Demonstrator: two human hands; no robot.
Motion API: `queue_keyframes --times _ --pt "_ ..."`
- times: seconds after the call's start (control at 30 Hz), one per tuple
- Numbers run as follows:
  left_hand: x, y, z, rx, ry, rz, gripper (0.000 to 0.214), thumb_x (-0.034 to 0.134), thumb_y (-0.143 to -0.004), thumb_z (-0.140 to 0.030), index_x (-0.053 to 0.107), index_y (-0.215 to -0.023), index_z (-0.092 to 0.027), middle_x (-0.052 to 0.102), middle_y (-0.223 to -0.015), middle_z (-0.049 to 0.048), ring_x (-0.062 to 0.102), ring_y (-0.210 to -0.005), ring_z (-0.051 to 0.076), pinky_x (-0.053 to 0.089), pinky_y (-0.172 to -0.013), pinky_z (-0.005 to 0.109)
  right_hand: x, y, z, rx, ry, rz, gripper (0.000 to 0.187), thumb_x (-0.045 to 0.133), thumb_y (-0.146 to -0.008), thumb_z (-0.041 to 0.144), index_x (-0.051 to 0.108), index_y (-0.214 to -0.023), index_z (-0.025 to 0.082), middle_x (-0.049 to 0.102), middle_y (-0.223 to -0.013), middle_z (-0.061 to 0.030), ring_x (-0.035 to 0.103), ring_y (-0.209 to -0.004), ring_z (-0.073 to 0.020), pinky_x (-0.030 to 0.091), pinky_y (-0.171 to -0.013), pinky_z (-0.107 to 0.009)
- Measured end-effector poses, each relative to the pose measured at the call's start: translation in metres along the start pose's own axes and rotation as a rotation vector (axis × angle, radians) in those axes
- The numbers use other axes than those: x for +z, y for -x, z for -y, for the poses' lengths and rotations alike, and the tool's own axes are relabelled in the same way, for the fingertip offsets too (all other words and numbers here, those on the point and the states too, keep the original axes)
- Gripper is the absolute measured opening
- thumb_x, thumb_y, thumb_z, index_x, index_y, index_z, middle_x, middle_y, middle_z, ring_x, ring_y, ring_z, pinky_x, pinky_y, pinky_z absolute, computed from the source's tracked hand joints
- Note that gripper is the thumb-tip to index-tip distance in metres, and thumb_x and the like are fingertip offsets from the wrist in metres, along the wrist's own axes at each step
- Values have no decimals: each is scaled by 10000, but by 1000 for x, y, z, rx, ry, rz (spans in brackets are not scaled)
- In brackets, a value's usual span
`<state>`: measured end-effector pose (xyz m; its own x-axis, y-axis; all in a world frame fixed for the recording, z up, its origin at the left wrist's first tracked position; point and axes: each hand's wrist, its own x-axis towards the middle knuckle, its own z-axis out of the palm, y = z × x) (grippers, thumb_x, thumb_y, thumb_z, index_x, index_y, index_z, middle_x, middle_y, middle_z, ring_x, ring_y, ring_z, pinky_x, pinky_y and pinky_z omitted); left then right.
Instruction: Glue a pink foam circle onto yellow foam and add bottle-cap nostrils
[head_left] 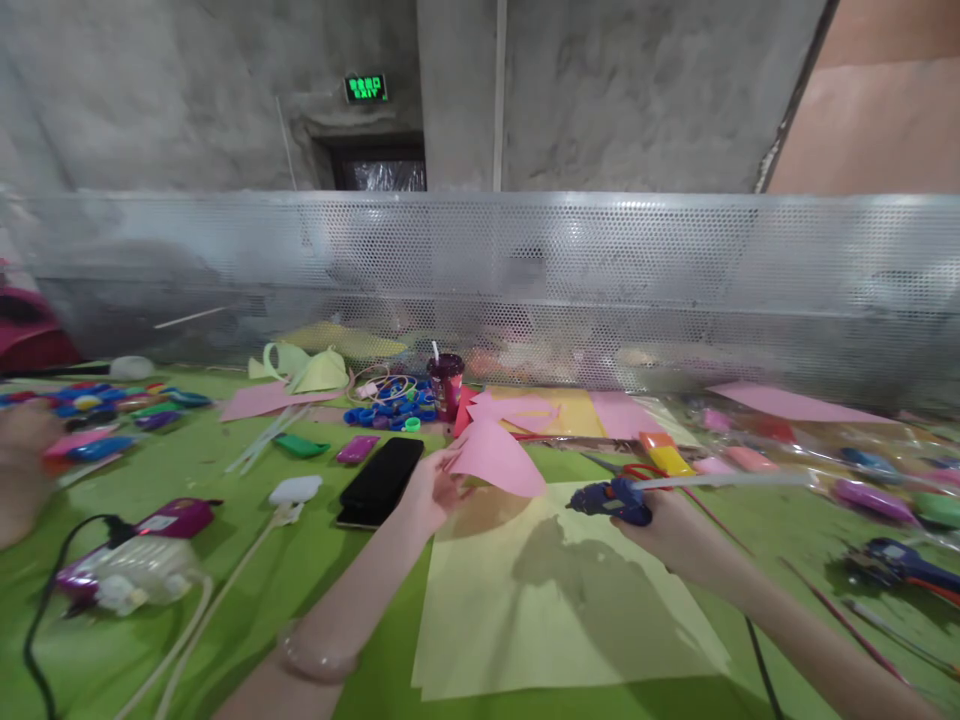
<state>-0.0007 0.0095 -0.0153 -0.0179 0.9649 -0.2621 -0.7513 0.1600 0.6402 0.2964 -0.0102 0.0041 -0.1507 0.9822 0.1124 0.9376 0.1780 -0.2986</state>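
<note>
My left hand (429,497) pinches a pink paper cone (496,458) by its near edge and holds it just above a pale yellow sheet (555,600). My right hand (670,530) is wrapped round a blue glue gun (611,498), whose nozzle points left toward the cone. A long white glue stick (724,481) juts out of the gun to the right. Both forearms reach over the green table cover (210,470).
A black phone (381,480) and a white plug with cords (294,490) lie left of my left hand. Red scissors (637,470), a dark red cup (448,385), blue rings, pink sheets and another glue gun (900,565) lie around. A perforated metal screen (600,280) closes the back. Another person's hand (22,470) is at far left.
</note>
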Motion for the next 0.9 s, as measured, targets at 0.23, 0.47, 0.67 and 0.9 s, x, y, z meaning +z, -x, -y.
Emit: queue_keyframes --times 0.23,0.47,0.67,0.9 --pt "-1 -1 0 -1 1 12 402 486 -741 -68 619 -1111 -150 690 -738 53 644 -581 154 515 -514 266 -1 0 0 12 59 -11 225 481 -753 307 659 -819 187 656 -691 -48 598 -607 -179 378 -504 -230" --pt "-1 -1 1 7 -6 9 403 499 -738 -73 610 -1120 -135 683 -690 59 640 -554 158 518 -506 269 -6 3 5 58 105 23 204 468 -741 221 660 -789 172 671 -696 -60 590 -582 -162 354 -501 -216" --pt "-1 0 1 6 -16 18 406 483 -750 -78 603 -1134 -133 686 -707 66 640 -554 158 527 -522 278 -11 8 14 118 132 54 237 464 -722 206 674 -819 153 668 -699 -78 591 -582 -173 351 -488 -219" --pt "-3 -1 1 5 2 24 396 482 -754 -65 611 -1120 -141 669 -681 42 632 -552 150 529 -546 290 -23 24 16 137 151 61 261 446 -710 177 675 -837 169 677 -732 -83 593 -595 -183 348 -490 -227"
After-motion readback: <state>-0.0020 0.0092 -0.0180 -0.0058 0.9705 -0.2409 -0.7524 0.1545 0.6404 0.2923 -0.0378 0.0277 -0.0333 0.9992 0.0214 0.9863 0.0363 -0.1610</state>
